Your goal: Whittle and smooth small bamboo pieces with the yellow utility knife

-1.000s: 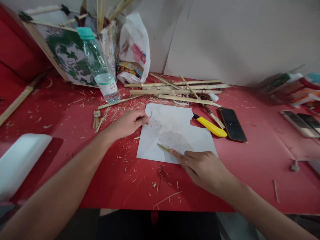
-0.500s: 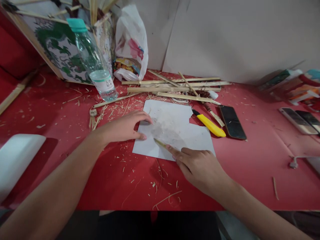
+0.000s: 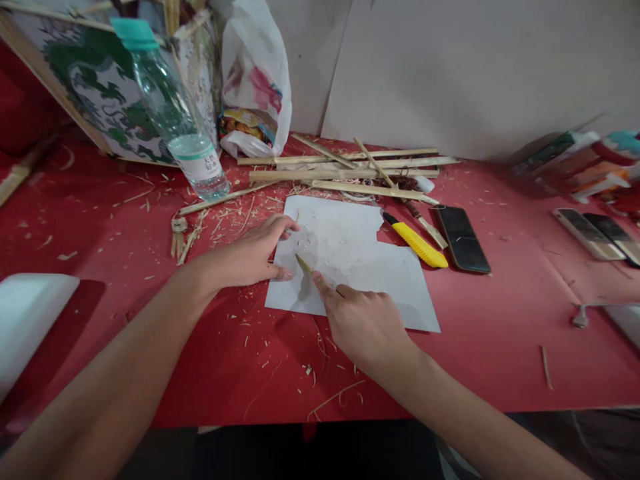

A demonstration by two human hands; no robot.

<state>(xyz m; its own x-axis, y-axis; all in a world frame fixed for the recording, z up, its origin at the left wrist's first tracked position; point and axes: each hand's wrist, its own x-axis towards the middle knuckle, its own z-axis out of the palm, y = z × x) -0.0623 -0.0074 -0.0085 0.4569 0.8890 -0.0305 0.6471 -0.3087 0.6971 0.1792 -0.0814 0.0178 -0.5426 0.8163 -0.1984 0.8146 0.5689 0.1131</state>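
A white sheet of paper lies on the red table. My left hand rests on the sheet's left edge, fingers curled and pressing it down. My right hand is closed on a short thin bamboo sliver, whose tip points up-left over the paper, close to my left thumb. A yellow utility knife lies just off the paper's right edge.
Several bamboo strips lie behind the paper, with shavings scattered on the table. A water bottle and a plastic bag stand at the back left. A black phone lies right of the knife. More phones lie far right.
My right hand has slid left and up across the paper with the sliver, toward my left hand. My left hand has shifted slightly onto the paper's edge.
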